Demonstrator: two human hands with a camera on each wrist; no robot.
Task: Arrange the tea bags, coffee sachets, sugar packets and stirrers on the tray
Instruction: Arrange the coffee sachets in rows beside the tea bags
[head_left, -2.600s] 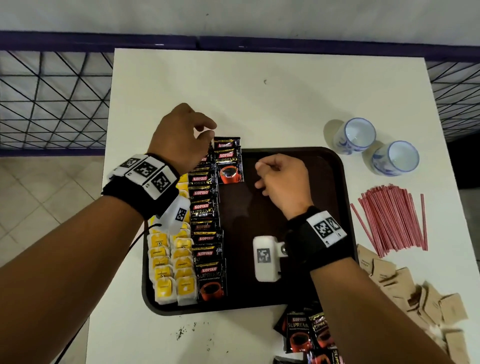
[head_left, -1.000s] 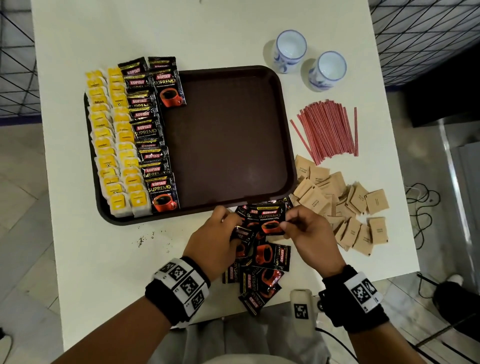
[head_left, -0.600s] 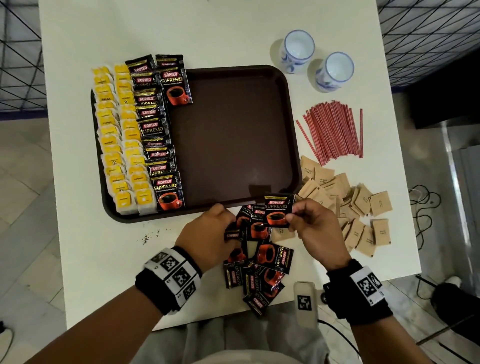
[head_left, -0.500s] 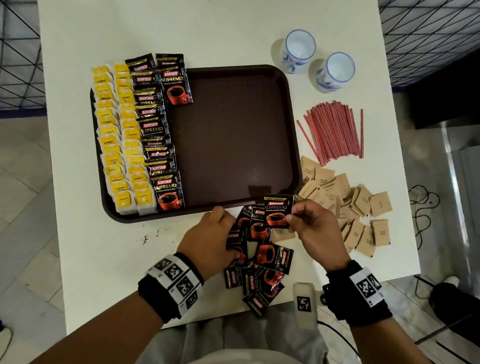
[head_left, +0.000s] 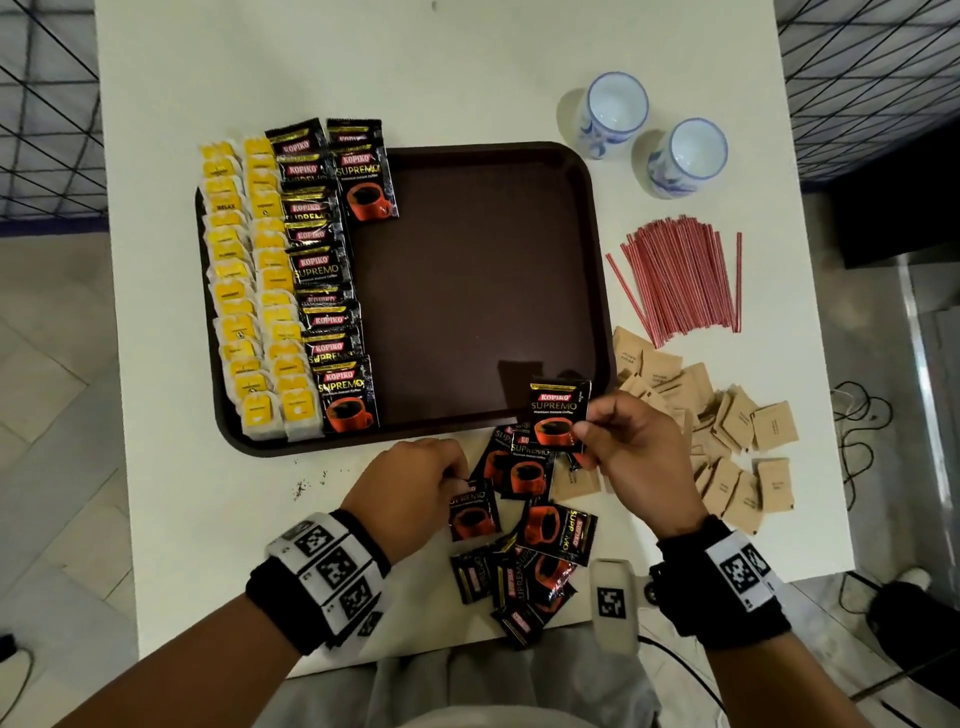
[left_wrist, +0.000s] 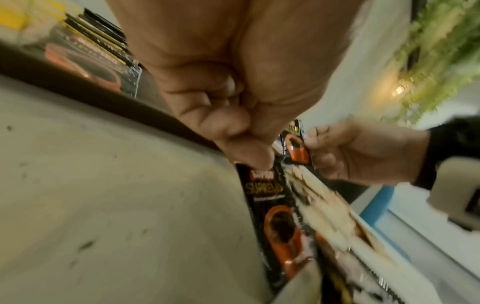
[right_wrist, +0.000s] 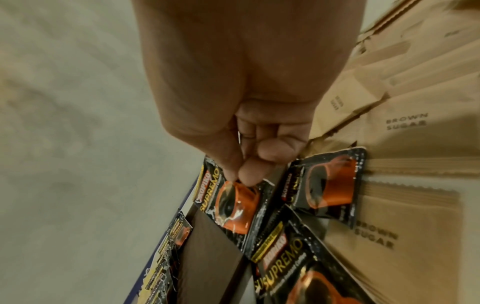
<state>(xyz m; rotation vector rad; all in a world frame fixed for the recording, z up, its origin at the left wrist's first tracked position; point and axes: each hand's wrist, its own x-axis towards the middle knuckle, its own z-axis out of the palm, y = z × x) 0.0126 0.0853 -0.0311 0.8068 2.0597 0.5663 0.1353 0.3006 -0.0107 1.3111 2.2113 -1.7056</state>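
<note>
We pinched one coffee sachet (head_left: 557, 415) with our right hand (head_left: 636, 457), thumb and forefinger closed on its right edge, and held it upright just above the near right corner of the brown tray (head_left: 483, 291); the right wrist view showed the same sachet (right_wrist: 233, 203) caught between our fingertips (right_wrist: 246, 174). Our left hand (head_left: 410, 488) curled down over the loose pile of coffee sachets (head_left: 519, 530) on the white table (head_left: 363, 67) near us, its fingertips pinching the top edge of a second sachet (left_wrist: 275, 207) that lay against the table, as the left wrist view showed. On the tray's left side stood two columns of yellow tea bags (head_left: 254, 291), running from far to near, and just right of them a column of overlapping coffee sachets (head_left: 327, 291), with one more sachet (head_left: 366, 179) at the far end beginning a further column. The far ends of these rows overhung the tray's far rim. To the right of the tray lay a bundle of red stirrers (head_left: 680, 280), with one stirrer a little apart on its right, and nearer us a scattered heap of brown sugar packets (head_left: 727, 436), some touching the sachet pile. Two blue-and-white cups (head_left: 649, 140) stood on the table beyond the tray's far right corner, close beside each other.
</note>
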